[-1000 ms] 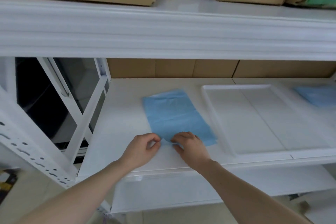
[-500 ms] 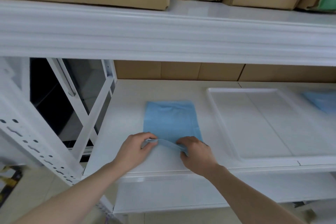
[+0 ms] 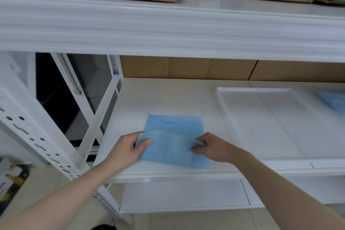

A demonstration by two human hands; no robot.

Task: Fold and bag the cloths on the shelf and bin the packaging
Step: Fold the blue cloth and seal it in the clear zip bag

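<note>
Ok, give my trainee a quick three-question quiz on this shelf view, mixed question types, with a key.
1. True or false: both the left hand and the right hand are pinching the blue cloth.
2. Multiple choice: the white tray lies where relative to that cloth? A) to its left B) to its right C) underneath it
3. Fill in: a second blue cloth shows at the far ____ edge of the shelf.

Key: 1 true; 2 B; 3 right.
</note>
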